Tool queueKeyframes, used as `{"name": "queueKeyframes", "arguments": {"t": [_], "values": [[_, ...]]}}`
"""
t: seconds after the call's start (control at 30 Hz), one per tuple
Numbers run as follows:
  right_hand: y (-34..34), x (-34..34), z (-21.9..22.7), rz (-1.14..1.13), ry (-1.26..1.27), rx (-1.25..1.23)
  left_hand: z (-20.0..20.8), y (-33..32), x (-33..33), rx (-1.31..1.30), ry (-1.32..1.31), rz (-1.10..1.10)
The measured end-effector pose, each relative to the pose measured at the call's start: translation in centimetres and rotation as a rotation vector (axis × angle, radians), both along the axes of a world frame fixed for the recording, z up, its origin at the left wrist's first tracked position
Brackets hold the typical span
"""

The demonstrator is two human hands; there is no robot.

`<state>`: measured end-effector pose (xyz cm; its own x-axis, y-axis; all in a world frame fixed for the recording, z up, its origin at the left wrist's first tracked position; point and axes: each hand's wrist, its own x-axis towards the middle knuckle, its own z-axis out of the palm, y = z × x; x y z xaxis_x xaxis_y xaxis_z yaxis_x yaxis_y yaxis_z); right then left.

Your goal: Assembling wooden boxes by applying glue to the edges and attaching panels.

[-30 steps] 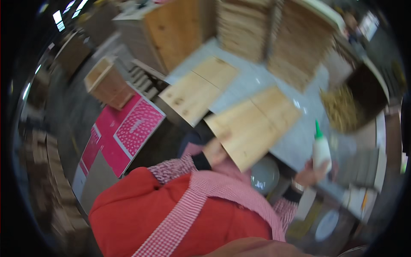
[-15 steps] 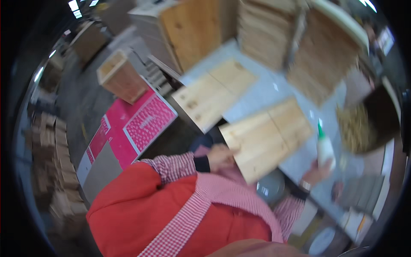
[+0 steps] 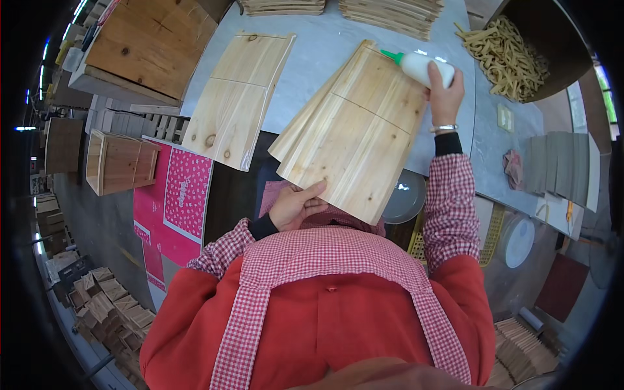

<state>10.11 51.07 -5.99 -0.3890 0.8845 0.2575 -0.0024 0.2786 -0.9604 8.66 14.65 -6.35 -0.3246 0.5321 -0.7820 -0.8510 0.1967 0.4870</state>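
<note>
Bottle (image 3: 426, 69) lies sideways in the right hand (image 3: 446, 97).

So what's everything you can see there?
table: at least one, grey, centre-right
front boards: two or more, pale, middle
left board: one or more, pale, left
bottle: one, white-green, over front boards
stacks: two, tan, top
bin: one, brown, top right
strips: many, yellowish, in bin
sheets: several, grey, right
cabinet: one, brown, top left
cardboard: one, pink, left
box: one, brown, by cardboard
wood pieces: many, tan, lower corners
left hand: one, black-cuffed, front boards' edge
right hand: one, black-cuffed, around bottle
</note>
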Motion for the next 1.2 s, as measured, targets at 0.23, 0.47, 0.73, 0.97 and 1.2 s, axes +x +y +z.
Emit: {"name": "queueKeyframes", "arguments": {"t": [0.23, 0.47, 0.73, 0.97, 1.2], "values": [[1.1, -3.7, 0.0, 0.013, -0.131, 0.312, 1.1, 0.4, -0.1, 0.008, -0.005, 0.017], [4.2, -0.4, 1.8, 0.133, -0.228, 0.534, 1.0, 0.4, -0.3, 0.004, 0.003, 0.026], [4.3, 8.0, 3.9, 0.038, -0.348, 0.532, 1.0, 0.7, 0.0, -0.003, 0.057, 0.052], [-1.3, 6.1, 2.2, 0.071, -0.14, 0.196, -0.4, 2.3, -0.6, 0.076, 0.074, 0.066], [-6.4, 0.4, 1.4, 0.221, -0.113, 0.359, -0.5, 3.2, -0.6, 0.084, 0.083, 0.076]]}}
